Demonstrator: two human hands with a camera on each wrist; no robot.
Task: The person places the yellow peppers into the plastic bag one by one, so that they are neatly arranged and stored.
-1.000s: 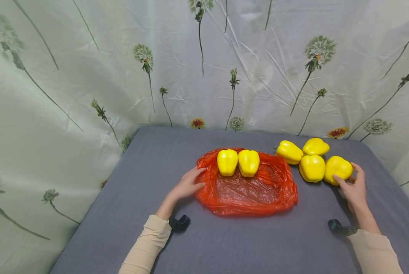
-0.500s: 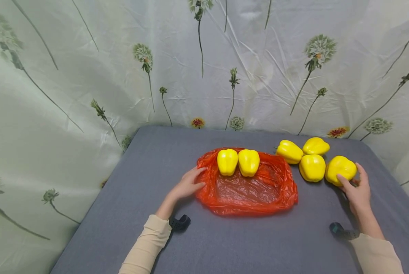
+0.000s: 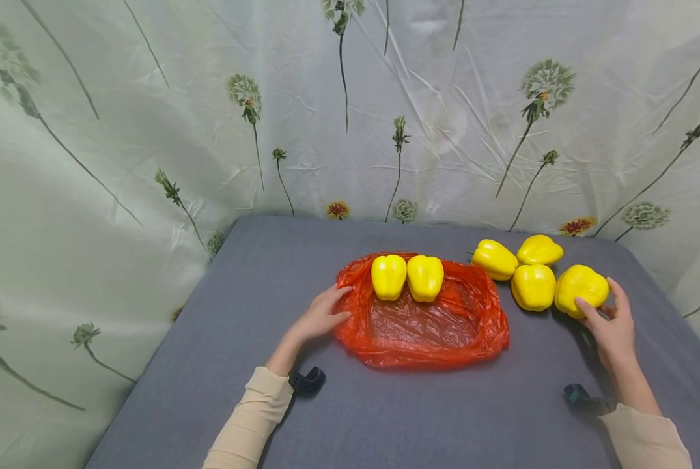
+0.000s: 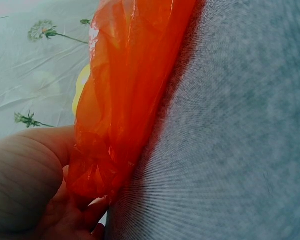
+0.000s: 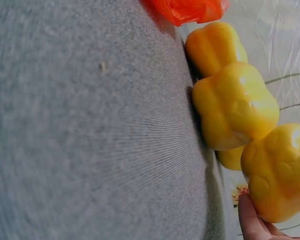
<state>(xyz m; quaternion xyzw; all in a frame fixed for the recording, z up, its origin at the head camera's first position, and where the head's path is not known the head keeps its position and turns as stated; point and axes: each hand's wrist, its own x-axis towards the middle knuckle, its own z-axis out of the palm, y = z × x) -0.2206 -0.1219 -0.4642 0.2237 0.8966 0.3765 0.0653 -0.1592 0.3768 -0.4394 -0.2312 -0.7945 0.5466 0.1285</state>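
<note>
A red plastic bag (image 3: 426, 355) lies spread open on the table, with two yellow bell peppers (image 3: 389, 278) side by side in its back left part. My left hand (image 3: 322, 314) holds the bag's left edge; in the left wrist view the red film (image 4: 125, 100) runs between thumb and fingers. At the right, my right hand (image 3: 613, 326) grips a yellow bell pepper (image 3: 581, 291) from its right side. The right wrist view shows this held pepper (image 5: 277, 172) raised a little off the cloth, beside the others.
Three more yellow bell peppers (image 3: 534, 287) lie together between the bag and the held one. Grey cloth (image 3: 432, 417) covers the table. A light curtain with printed dandelions (image 3: 385, 130) hangs behind and at the left.
My right hand has shifted slightly right with the gripped bell pepper, parting it a little from the pepper beside it. My left hand and the bag have stayed put.
</note>
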